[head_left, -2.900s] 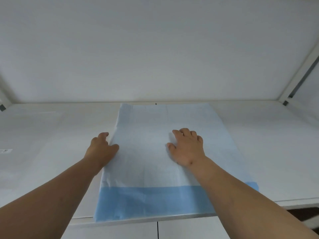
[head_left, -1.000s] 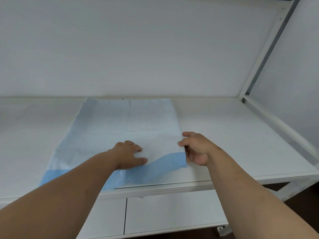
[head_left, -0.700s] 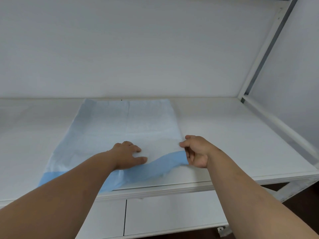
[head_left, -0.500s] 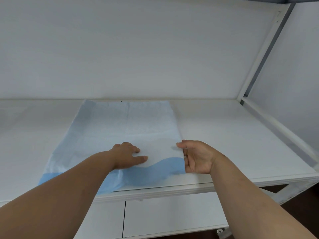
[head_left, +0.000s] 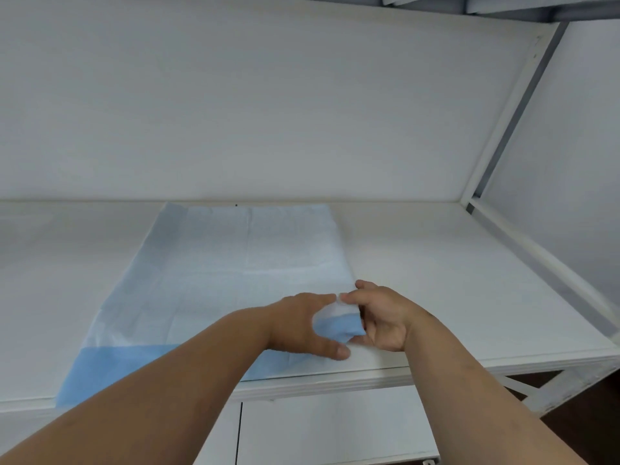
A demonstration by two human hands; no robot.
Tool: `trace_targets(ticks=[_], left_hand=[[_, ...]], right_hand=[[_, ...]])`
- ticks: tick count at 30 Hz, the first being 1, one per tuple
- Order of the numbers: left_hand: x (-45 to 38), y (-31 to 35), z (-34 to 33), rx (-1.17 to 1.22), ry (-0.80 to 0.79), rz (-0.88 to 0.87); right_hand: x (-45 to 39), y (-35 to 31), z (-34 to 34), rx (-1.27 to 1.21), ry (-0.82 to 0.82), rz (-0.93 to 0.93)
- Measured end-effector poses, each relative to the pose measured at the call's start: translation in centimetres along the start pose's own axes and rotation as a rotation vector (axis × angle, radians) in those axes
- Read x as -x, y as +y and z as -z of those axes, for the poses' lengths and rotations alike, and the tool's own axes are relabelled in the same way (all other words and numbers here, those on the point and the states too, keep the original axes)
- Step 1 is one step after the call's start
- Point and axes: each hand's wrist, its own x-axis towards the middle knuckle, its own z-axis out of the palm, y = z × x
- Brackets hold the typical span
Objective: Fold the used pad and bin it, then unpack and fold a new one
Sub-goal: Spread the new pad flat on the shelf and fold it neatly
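The right hand (head_left: 382,318) is pinching the raised blue-banded corner of the pale pad (head_left: 235,270), the flat-fingered left hand (head_left: 298,325) pressing alongside.

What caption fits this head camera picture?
Right hand pinches up a near corner of the blue pad; left hand rests on it.
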Motion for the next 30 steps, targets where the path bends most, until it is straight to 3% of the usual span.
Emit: trace_targets(ticks=[4,9,12,16,22,25,30], left_hand=[[-0.5,0.1,-0.4,-0.063,-0.047,0.057],[-0.2,0.6,0.1,0.130,-0.013,0.116],[0.1,0.6,0.4,0.273,0.046,0.135],[0.2,1.2,0.1,0.219,0.063,0.117],[0.4,1.2,0.2,0.163,0.075,0.128],[0.6,1.2,0.2,0.129,0.066,0.130],[0.9,1.6,0.2,0.109,0.044,0.146]], right_hand=[[0.8,0.4,1.1,-0.006,-0.137,0.005],[2.3,0.6,1.8,0.096,-0.198,0.046],[2.5,1.3,1.4,0.221,-0.124,0.113],[2.7,2.3,0.0,0.585,0.055,0.240],[3.4,3.0,-0.1,0.901,0.267,0.369],[3.2,3.3,0.1,0.938,0.313,0.460],[3.5,3.7,0.0,0.713,0.299,0.514]])
